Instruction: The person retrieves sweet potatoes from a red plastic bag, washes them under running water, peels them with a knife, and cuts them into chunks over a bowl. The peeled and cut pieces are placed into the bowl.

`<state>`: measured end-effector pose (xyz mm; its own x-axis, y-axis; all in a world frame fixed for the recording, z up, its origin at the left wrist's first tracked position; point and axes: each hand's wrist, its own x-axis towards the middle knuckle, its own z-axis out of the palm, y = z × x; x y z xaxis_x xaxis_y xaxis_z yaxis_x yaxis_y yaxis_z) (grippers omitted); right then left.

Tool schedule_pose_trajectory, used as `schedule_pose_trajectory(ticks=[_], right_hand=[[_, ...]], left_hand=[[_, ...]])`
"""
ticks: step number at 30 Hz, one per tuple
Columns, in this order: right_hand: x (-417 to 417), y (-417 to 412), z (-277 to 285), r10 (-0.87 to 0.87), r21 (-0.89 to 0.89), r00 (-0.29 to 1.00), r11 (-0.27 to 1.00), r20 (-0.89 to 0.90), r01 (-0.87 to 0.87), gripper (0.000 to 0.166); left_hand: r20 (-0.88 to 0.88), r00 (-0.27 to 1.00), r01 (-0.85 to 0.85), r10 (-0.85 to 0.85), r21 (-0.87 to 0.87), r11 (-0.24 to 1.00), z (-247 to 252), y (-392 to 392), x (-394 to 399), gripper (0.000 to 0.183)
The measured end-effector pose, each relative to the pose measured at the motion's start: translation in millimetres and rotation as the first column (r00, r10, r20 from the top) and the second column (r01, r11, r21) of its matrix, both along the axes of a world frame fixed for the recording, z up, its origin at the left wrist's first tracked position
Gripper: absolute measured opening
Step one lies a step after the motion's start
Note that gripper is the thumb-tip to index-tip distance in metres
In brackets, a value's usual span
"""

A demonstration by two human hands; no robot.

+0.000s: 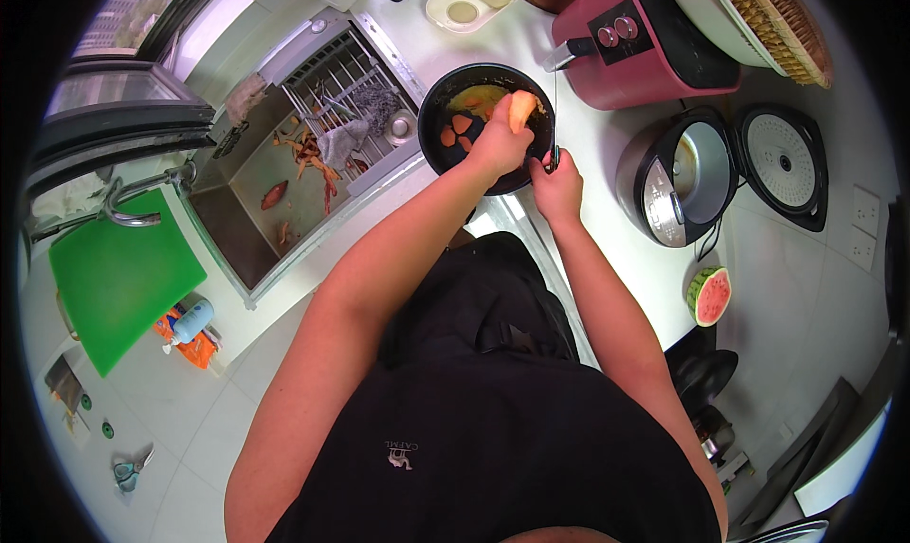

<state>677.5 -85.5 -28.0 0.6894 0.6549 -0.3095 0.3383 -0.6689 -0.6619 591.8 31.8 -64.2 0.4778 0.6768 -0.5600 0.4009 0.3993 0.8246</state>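
My left hand (501,141) is closed around a peeled orange sweet potato (522,109) above a dark cooking pot (432,120). Inside the pot lie several cut orange chunks (462,124), with something yellowish and wet (475,97) at its far side. At the pot's right rim, my right hand (559,191) grips a knife (555,120) by its dark handle. The thin blade points away from me, seen nearly edge-on, and stands apart from the sweet potato. Part of the pot's contents is hidden behind my left hand.
Left of the pot, the sink (245,180) holds peelings (306,152) and an unpeeled sweet potato (274,195) beside a metal rack (334,81). A pink air fryer (590,60), an opened rice cooker (640,187) and a cut watermelon (709,296) stand to the right.
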Motion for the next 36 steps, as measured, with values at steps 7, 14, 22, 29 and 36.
schedule_pose_trajectory(ticks=[7, 14, 22, 29, 36], right_hand=[[6, -5, -9, 0.006, 0.013, 1.0, 1.0, 0.009, -0.006, 0.026], [4, -4, -9, -0.006, 0.017, 1.0, 1.0, 0.004, 0.006, 0.026], [7, -2, -3, -0.009, -0.029, 1.0, 1.0, -0.017, 0.008, 0.025], [6, 1, 0, 0.026, -0.052, 1.0, 0.998, 0.017, -0.025, 0.024], [9, -3, -12, 0.004, -0.03, 1.0, 1.0, -0.013, -0.004, 0.025]], left_hand=[[-0.453, 0.776, 0.606, -0.439, 0.343, 0.718, 30, 12, -22, 0.086], [-0.526, 0.792, 0.554, -0.311, 0.405, 0.727, 34, 10, -29, 0.088], [0.015, 0.994, 0.106, -0.106, -0.267, 0.958, 56, 13, -8, 0.087], [-0.29, 0.901, 0.415, -0.321, 0.372, 0.83, 18, 2, -20, 0.08], [-0.637, 0.563, 0.809, -0.527, 0.296, 0.507, 44, 7, -30, 0.08]])
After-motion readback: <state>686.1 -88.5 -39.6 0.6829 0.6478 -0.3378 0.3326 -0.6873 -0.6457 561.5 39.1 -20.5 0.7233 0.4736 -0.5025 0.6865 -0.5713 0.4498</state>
